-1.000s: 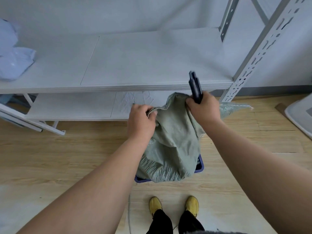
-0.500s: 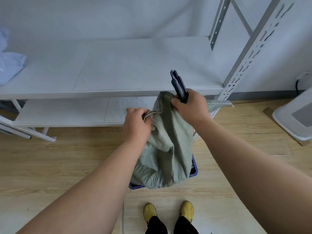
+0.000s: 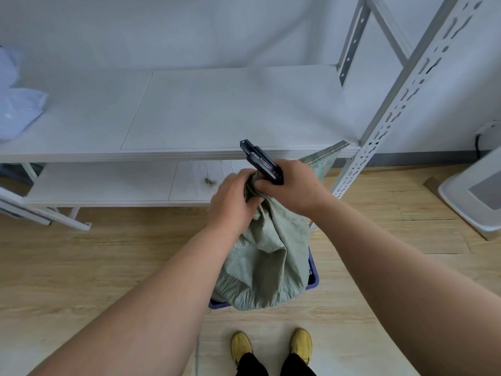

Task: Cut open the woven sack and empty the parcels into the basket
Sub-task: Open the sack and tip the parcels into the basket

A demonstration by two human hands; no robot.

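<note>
With the left hand (image 3: 233, 202) and right hand (image 3: 290, 185) both clenched on the bunched top of the woven sack (image 3: 265, 256), the right also gripping a utility knife (image 3: 261, 161), shake it squarely over the blue basket (image 3: 313, 278) beneath.

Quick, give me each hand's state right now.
Left hand: closed on the sack top.
Right hand: closed on the sack top and a black cutter.

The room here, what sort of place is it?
Probably a storeroom or parcel-sorting room: bare metal shelving with slotted uprights, a woven sack hanging over a blue basket, plain wood-look floor.
</note>
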